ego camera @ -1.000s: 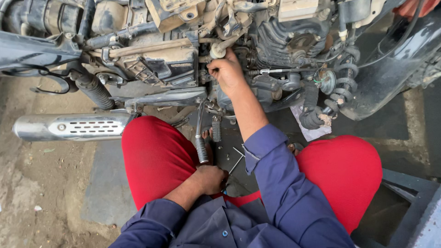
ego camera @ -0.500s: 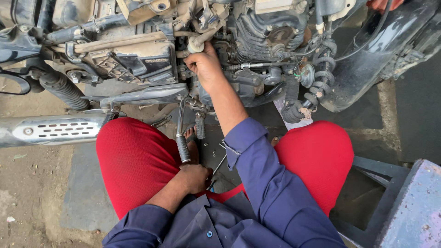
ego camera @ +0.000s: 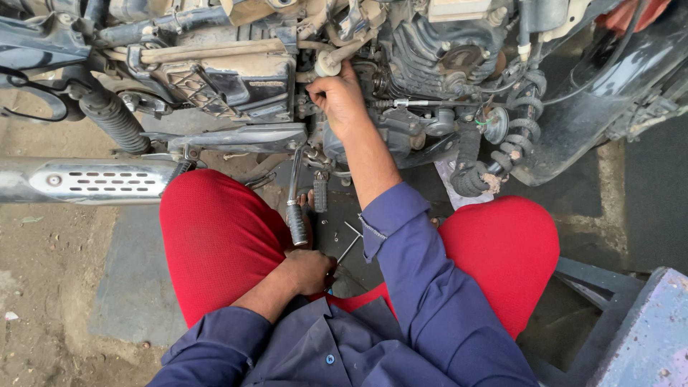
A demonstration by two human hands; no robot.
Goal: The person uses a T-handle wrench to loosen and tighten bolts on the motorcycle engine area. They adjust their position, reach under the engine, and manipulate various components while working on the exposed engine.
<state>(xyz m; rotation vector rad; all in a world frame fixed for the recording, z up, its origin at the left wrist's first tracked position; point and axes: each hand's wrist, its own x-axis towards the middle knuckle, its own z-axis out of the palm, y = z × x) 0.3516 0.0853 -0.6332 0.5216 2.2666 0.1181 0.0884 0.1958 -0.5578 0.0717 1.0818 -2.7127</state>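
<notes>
My right hand [ego camera: 338, 94] reaches up to the motorcycle engine [ego camera: 430, 57], with its fingers curled around a fitting just below a pale round cap [ego camera: 328, 64]. My left hand [ego camera: 309, 269] rests low between my red-trousered knees [ego camera: 215, 236]. It is closed on a thin metal tool [ego camera: 349, 249] that pokes out toward the ground. The kick lever [ego camera: 295, 208], with a black rubber end, hangs just above this hand. Both arms wear blue sleeves.
A chrome exhaust pipe [ego camera: 86, 180] runs along the left. A black coil spring [ego camera: 115, 118] stands behind it. Cables and a coiled hose [ego camera: 502, 150] hang at the right of the engine. A blue-grey metal stand [ego camera: 645, 330] is at the lower right, on dusty concrete ground.
The view has swung slightly sideways and closer. My right hand stays on the same engine fitting, and my left hand stays closed between my knees.
</notes>
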